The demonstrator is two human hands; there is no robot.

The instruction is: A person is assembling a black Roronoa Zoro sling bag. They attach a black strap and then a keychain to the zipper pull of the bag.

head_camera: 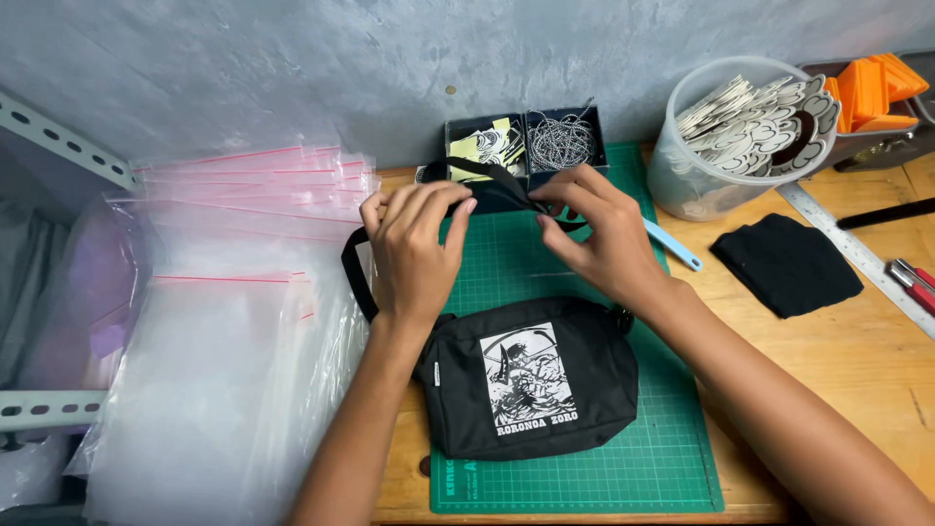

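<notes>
Your left hand (414, 248) and right hand (596, 234) both pinch the black strap (487, 175) above the bag (531, 380). Bag lies flat on the green mat (662, 458), clear sleeves (224, 351) just to its left.

A green cutting mat (672, 458) covers the middle of the wooden worktop (857, 360). At the left of the frame lie stacks of clear zip bags (224, 370) with red seal strips. At top centre sits a dark divided box (526, 141) of cut-out stickers and ball chains. Upper right stands a clear plastic tub (682, 175) of flat cut-outs, beside orange pieces (877, 88). A black cloth (787, 263) and steel ruler (857, 253) lie at right.
</notes>
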